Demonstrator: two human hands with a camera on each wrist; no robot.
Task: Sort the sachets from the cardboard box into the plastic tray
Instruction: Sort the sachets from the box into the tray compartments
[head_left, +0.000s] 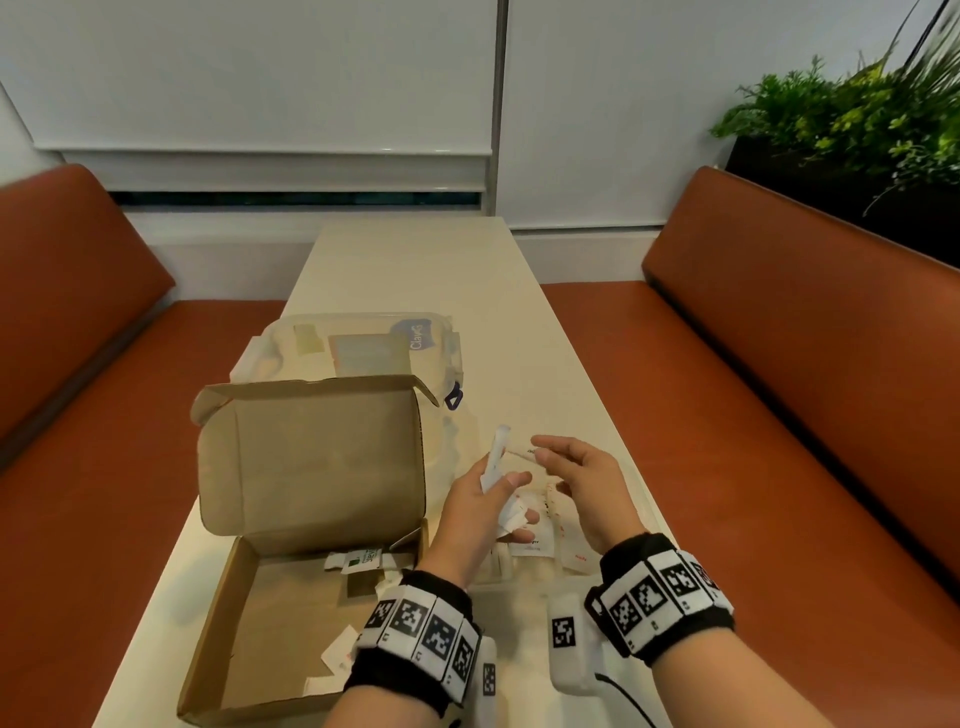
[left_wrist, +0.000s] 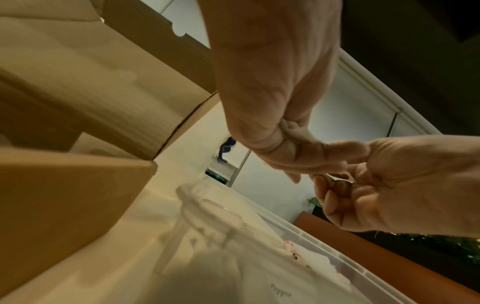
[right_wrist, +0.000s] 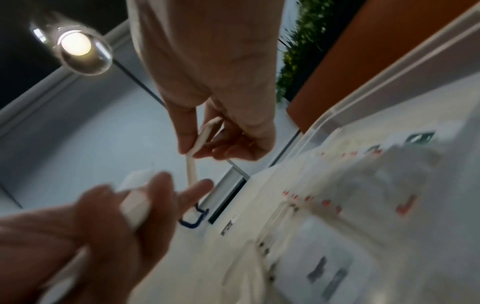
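Note:
The open cardboard box (head_left: 218, 613) lies at the left of the table with its lid upright; a few white sachets (head_left: 358, 561) remain inside. To its right stands the clear plastic tray (right_wrist: 384, 72), holding several red-printed sachets (head_left: 535, 545). Both hands hover over the tray. My left hand (head_left: 514, 499) grips a small bunch of white stick sachets (head_left: 493, 465). My right hand (head_left: 540, 450) pinches one thin stick sachet (right_wrist: 202, 139) between thumb and forefinger, its far end by the left hand's fingers (right_wrist: 197, 189).
A clear plastic lid (head_left: 353, 343) with a blue label and a blue clip (head_left: 453, 397) lies behind the box. Orange benches (head_left: 779, 415) flank the narrow cream table (head_left: 467, 270). A plant (head_left: 857, 114) stands at the back right.

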